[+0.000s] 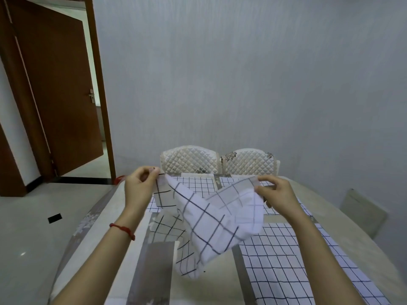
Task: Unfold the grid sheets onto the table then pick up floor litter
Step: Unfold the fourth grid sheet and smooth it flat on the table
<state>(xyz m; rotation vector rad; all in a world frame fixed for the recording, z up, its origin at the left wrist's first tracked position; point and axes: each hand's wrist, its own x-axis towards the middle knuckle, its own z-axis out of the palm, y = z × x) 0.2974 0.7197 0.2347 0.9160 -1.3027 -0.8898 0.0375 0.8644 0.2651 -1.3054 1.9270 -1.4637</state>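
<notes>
A white grid sheet (211, 221) with dark lines hangs half unfolded above the table (154, 271). My left hand (138, 188) pinches its upper left corner. Its upper right edge is gripped by my right hand (277, 195). The sheet's lower point droops down to the tabletop. Another grid sheet (286, 260) lies flat on the right half of the table, and a further one (196, 184) lies spread at the far end. A small dark piece of litter (54, 218) rests on the pale floor to the left.
Two quilted white chairs (189, 161) (248, 162) stand at the table's far end against the wall. A third chair (363, 212) is at the right side. A brown door (57, 102) stands open at the left. Something red (120, 179) lies by the door frame.
</notes>
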